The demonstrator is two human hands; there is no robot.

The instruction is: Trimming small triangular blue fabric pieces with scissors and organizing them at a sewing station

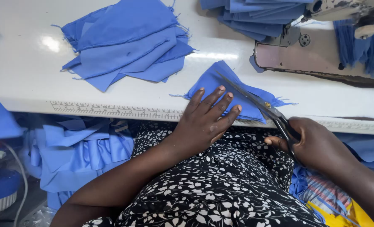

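Note:
My left hand (206, 120) lies flat, fingers spread, on a small stack of blue fabric pieces (220, 82) at the front edge of the white table (27, 63). My right hand (317, 145) grips the handles of dark metal scissors (258, 103), whose blades lie across the same blue stack, pointing up and left. The stack overhangs the table edge slightly, with frayed threads at its sides.
A larger pile of blue fabric pieces (128, 42) lies at the table's back left, another pile (254, 14) at the back. A sewing machine (321, 50) stands at right. A measuring scale (111, 110) runs along the table edge. Blue scraps (77, 151) heap below at left.

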